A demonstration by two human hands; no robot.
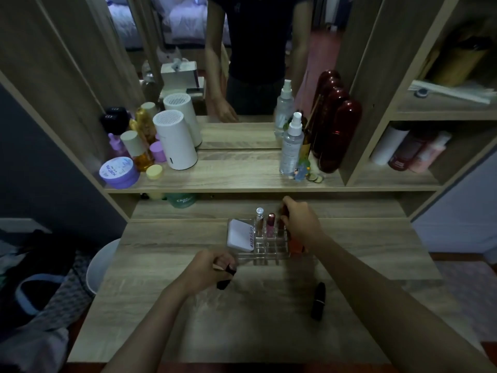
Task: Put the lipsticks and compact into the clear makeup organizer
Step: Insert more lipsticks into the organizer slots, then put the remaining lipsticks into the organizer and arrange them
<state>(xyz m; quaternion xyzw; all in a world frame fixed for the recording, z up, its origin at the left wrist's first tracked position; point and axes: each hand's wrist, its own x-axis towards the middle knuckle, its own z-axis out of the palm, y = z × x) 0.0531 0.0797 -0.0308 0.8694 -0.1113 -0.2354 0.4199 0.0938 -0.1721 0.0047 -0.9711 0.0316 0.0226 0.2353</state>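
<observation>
The clear makeup organizer (265, 251) stands mid-table. A white compact (240, 235) leans in its left section. A silver-capped lip gloss (259, 220) and a pink lipstick (270, 224) stand upright in its back slots. My right hand (302, 222) hovers over the organizer's right side, closed around a dark red lipstick (282, 219) at a back slot; an orange-red tube (295, 244) shows under the hand. My left hand (208, 270), just left of the organizer's front, grips a dark lipstick (225, 278). One black lipstick (318, 300) lies on the table (188, 319) to the right.
A raised shelf holds a white cylinder (176, 141), jars and bottles (126, 157) at left, spray bottles (291, 146) and dark red bottles (336, 130) at right. A mirror stands behind. A white bin (100, 265) sits left of the table.
</observation>
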